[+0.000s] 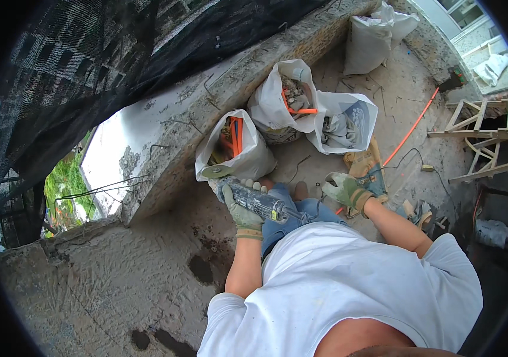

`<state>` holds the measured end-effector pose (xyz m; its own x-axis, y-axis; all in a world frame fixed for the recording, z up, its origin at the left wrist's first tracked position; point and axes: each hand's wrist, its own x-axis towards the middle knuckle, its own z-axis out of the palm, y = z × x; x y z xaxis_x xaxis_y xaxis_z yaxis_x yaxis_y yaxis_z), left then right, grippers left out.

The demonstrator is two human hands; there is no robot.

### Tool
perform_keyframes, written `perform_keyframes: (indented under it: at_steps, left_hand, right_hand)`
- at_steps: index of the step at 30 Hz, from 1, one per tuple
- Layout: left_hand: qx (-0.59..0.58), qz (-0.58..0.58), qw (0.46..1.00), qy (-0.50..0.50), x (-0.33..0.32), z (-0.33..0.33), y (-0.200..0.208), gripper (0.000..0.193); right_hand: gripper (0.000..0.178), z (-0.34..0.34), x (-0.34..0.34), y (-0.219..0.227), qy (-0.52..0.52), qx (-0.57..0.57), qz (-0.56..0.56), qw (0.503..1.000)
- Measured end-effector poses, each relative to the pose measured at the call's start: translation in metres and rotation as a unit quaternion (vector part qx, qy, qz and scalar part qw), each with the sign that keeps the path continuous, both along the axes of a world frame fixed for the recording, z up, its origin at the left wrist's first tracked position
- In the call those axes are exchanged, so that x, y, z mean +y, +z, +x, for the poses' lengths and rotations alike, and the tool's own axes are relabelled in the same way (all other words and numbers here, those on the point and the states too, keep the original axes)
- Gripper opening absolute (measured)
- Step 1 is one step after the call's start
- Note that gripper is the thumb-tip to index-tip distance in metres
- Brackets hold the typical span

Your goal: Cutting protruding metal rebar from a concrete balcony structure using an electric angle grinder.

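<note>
The head view looks straight down on a person in a white shirt (349,279) and blue jeans, standing on a rough concrete floor (117,279) beside a curved concrete ledge (206,101).

The left hand (243,211), in a worn work glove, is wrapped tight around the body of an angle grinder (254,201). The grinder lies across the front of the person's thighs, its disc (217,171) pointing away from the left hand toward the ledge, and its tail end resting on the jeans between the two hands.

The right hand (344,189), also gloved, hangs loosely curled with nothing in it, just in front of a tan tool bag (365,166) on the floor. An orange cable (411,130) runs away from beyond that hand.

Just beyond the left hand stands a white sack (248,156) with orange pieces inside, the disc close to its lower edge. Further out, between the hands, sit two more white sacks (277,104) of rubble and scraps. A wooden frame (486,140) stands well off to the right hand's side, and black netting (87,71) hangs beyond the ledge.
</note>
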<state>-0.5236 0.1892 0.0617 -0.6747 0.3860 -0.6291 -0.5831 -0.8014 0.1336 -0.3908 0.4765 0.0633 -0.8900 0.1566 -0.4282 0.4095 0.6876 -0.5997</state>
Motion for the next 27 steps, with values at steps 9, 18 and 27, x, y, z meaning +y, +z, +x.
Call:
perform_keyframes:
  at_steps: [9, 18, 27]
  left_hand:
    - [-0.068, -0.058, 0.995, 0.051, -0.058, -0.026, -0.027, 0.039]
    - [-0.191, -0.188, 0.955, 0.131, -0.068, -0.018, -0.046, 0.041]
    - [-0.206, -0.237, 0.936, 0.161, -0.059, 0.034, -0.056, 0.045]
  right_hand:
    - [0.034, -0.121, 0.051, -0.063, -0.028, -0.043, 0.063, 0.997]
    - [0.044, -0.37, 0.081, -0.169, 0.088, 0.115, 0.235, 0.961]
    - [0.053, -0.554, 0.07, -0.24, 0.039, 0.002, 0.31, 0.95]
